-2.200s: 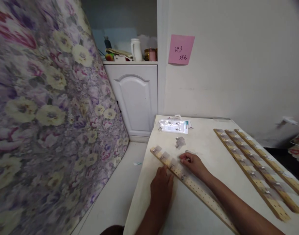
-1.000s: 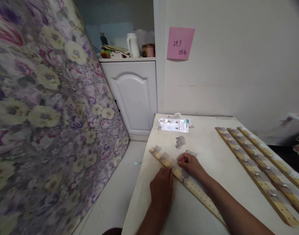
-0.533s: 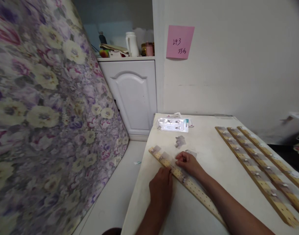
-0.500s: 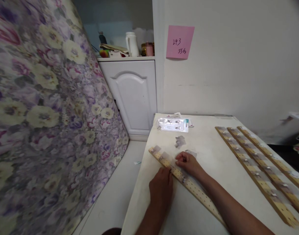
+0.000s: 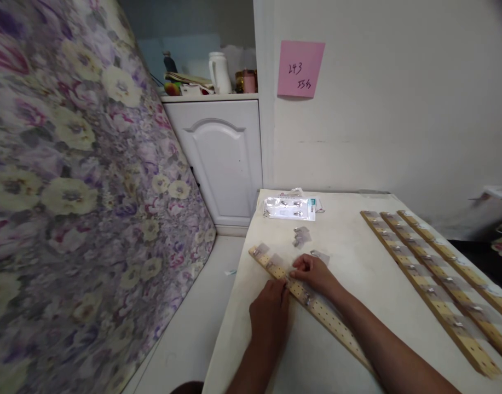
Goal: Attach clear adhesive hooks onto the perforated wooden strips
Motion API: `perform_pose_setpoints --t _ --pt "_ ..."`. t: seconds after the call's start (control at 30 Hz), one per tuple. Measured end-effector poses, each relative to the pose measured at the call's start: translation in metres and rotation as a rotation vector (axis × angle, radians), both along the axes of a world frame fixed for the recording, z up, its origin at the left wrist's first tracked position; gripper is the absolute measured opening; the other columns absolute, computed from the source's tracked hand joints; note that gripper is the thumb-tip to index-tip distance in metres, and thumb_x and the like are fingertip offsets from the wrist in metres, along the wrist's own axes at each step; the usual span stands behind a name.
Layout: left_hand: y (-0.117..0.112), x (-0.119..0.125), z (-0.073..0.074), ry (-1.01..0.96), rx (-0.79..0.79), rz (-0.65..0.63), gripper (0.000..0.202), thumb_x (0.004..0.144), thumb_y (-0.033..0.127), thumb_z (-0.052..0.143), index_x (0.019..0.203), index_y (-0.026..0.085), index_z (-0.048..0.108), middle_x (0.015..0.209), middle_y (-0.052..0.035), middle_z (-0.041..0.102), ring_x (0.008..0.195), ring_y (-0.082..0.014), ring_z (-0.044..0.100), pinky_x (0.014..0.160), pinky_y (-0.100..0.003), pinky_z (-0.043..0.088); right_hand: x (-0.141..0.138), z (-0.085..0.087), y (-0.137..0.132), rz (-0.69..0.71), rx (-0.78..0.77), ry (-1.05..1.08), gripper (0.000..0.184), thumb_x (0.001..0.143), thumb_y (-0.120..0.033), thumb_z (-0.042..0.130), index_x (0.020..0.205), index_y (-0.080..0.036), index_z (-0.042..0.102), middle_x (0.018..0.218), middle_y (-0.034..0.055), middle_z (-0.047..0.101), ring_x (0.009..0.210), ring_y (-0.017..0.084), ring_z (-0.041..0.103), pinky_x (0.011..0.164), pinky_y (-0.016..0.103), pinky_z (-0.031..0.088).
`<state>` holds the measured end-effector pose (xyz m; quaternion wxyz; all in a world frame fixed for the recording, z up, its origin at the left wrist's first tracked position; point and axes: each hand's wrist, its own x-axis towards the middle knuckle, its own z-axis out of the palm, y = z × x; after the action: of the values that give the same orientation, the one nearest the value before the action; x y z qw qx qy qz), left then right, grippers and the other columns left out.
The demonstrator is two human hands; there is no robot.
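A long perforated wooden strip (image 5: 324,316) lies slantwise on the white table (image 5: 349,257), with small clear hooks stuck along its far end. My left hand (image 5: 270,317) rests on the table against the strip's near edge, fingers together on the wood. My right hand (image 5: 314,275) lies across the strip, fingers curled in a pinch on a small clear hook on it. A few loose clear hooks (image 5: 302,236) lie just beyond my right hand. Farther back sits a clear packet of hooks (image 5: 289,208).
Three more wooden strips with hooks (image 5: 435,279) lie side by side on the table's right. A flowered mattress (image 5: 78,180) leans at the left, with floor between it and the table. A white cabinet (image 5: 224,158) and a wall with a pink note (image 5: 300,69) stand behind.
Both hands stay on the strip; my right hand has crept slightly left along it toward my left hand. The view has drifted a little.
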<state>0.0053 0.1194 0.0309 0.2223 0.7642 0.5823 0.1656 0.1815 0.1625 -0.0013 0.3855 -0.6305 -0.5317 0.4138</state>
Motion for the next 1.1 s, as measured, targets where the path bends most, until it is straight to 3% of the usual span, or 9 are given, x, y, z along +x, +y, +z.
perform_pose_setpoints --t 0.43,0.77,0.97,1.1 --pt "0.001 -0.001 0.003 -0.086 -0.022 0.034 0.026 0.091 0.033 0.040 0.110 0.029 0.058 0.108 0.0011 0.065 0.095 -0.0160 0.061 0.075 -0.024 0.040 -0.002 0.003 0.002 0.009 -0.023 -0.094 0.026 0.060 -0.034 0.074 0.074 -0.018 0.060 0.061 -0.0032 0.057 0.056 0.011 0.051 0.052 0.023 0.036" --pt "0.000 0.000 0.010 -0.044 -0.058 0.038 0.027 0.091 0.034 0.038 0.109 0.029 0.058 0.107 0.0008 0.065 0.094 -0.0160 0.061 0.074 -0.024 0.040 0.001 0.000 0.006 0.018 -0.044 -0.083 0.031 0.056 -0.031 0.078 0.077 -0.018 0.061 0.061 -0.0040 0.057 0.056 0.011 0.051 0.052 0.022 0.035" --pt "-0.002 -0.001 0.009 -0.080 -0.037 0.036 0.028 0.091 0.033 0.038 0.112 0.029 0.057 0.110 0.0011 0.064 0.097 -0.0156 0.060 0.076 -0.024 0.040 -0.001 0.001 0.002 0.012 -0.024 -0.093 0.028 0.058 -0.033 0.076 0.078 -0.018 0.063 0.062 -0.0032 0.059 0.057 0.011 0.052 0.055 0.023 0.038" --pt "-0.003 -0.002 0.006 -0.096 -0.005 0.032 0.029 0.091 0.032 0.039 0.114 0.029 0.056 0.109 0.0013 0.065 0.097 -0.0158 0.060 0.076 -0.025 0.041 0.003 0.012 -0.004 0.006 0.035 -0.099 0.024 0.066 -0.034 0.070 0.081 -0.018 0.064 0.070 -0.0004 0.061 0.064 0.013 0.055 0.060 0.024 0.041"
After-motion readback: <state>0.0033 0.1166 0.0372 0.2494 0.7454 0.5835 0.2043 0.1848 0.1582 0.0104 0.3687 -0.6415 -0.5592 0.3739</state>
